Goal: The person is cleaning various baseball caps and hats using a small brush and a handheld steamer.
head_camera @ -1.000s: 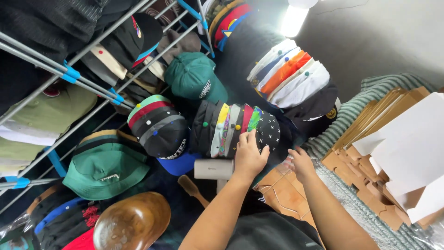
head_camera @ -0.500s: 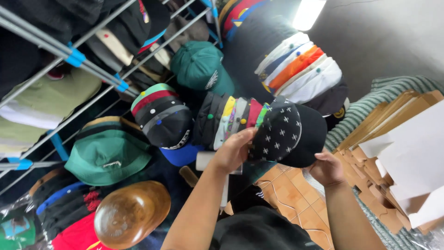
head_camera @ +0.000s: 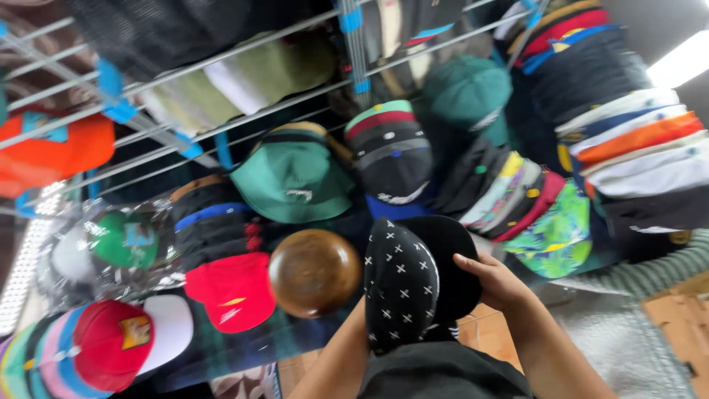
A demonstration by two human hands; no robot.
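Note:
A black cap with white crosses (head_camera: 402, 284) is held up in the lower middle of the view, crown toward me. My right hand (head_camera: 496, 283) grips its black brim from the right side. My left forearm (head_camera: 336, 366) rises from the bottom edge and disappears behind the cap's crown, so my left hand is hidden. A rounded brown wooden hat form (head_camera: 314, 272) sits just left of the cap.
Caps lie all around: a green bucket hat (head_camera: 293, 182), a red cap (head_camera: 230, 292), a row of nested caps (head_camera: 509, 193) ending in a green patterned one (head_camera: 563, 230), and bagged caps (head_camera: 111, 247) at left. A metal rack with blue clips (head_camera: 356, 52) crosses the top. Cardboard (head_camera: 676, 318) lies at right.
The black crossed cap has come out of the row of nested caps and moved down toward me. My view has swung left, bringing the bagged and red caps into sight.

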